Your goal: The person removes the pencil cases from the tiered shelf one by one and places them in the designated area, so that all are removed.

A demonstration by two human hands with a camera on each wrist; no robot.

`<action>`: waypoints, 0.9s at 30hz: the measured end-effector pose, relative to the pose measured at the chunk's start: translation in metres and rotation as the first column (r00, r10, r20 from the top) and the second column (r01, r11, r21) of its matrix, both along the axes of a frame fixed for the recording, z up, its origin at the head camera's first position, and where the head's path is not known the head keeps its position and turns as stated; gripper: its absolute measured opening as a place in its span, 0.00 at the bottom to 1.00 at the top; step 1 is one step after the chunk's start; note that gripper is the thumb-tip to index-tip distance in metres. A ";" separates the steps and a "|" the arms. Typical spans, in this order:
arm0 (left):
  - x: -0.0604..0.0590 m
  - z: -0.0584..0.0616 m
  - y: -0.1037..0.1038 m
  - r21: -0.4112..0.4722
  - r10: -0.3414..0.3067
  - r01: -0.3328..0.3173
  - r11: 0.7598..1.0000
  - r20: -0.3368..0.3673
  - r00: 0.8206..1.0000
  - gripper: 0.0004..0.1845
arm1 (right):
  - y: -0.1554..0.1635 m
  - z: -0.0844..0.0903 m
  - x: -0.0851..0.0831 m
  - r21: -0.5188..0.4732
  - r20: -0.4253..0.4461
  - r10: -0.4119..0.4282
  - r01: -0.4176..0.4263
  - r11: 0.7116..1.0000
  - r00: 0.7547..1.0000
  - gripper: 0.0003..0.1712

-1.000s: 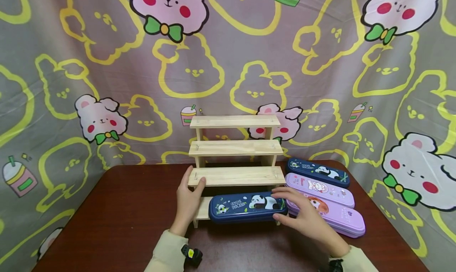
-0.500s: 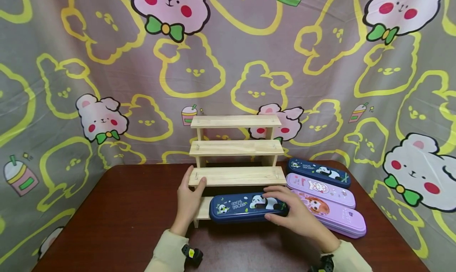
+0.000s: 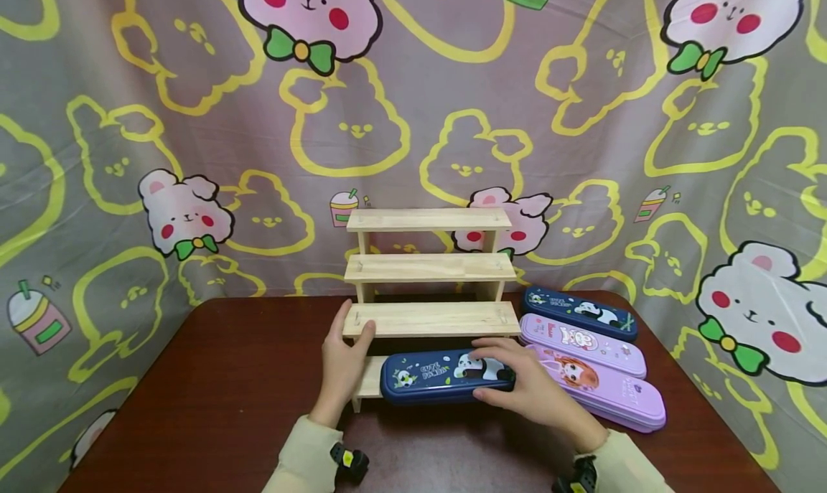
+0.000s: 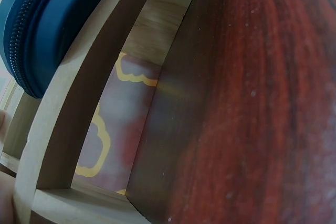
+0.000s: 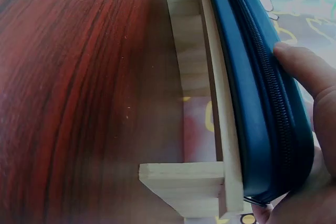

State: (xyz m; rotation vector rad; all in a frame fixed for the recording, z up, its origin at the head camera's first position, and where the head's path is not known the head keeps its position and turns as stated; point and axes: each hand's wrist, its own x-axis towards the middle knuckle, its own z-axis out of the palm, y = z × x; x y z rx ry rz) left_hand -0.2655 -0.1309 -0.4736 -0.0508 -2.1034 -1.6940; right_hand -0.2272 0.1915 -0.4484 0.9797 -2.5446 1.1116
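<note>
A dark blue panda pencil case lies lengthwise on the lowest step of a wooden stepped rack. My right hand grips the case near its right end, with the thumb on its front edge and the fingers over the top. In the right wrist view the thumb presses the case above its zipper, and the other fingers are mostly hidden. My left hand holds the left end of the rack's second step, index finger along the side and thumb at the front edge.
To the right of the rack, another blue panda pencil case, a pink one and a purple one with a cartoon girl lie on the brown table. A patterned curtain hangs behind.
My right hand has slid left along the blue pencil case, from its right end further onto it. The case and my left hand stay where they were on the rack.
</note>
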 end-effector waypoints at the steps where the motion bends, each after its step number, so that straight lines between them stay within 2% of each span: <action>1: 0.000 0.000 0.000 0.002 0.000 0.000 1.000 0.004 1.000 0.36 | 0.000 0.000 0.000 0.000 0.020 0.000 0.000 1.000 1.000 0.27; 5: -0.001 0.000 0.000 0.006 -0.005 0.005 1.000 0.000 1.000 0.36 | 0.000 -0.001 -0.002 0.000 0.068 -0.001 0.001 1.000 0.998 0.29; 18: 0.000 0.000 0.000 0.009 -0.011 0.011 1.000 0.011 1.000 0.36 | 0.002 -0.002 0.000 -0.014 0.104 -0.028 0.029 0.999 0.994 0.27; 27: 0.001 0.000 0.000 0.011 -0.007 0.007 1.000 0.005 1.000 0.36 | 0.012 0.000 0.006 -0.043 0.082 -0.048 0.052 0.998 0.996 0.27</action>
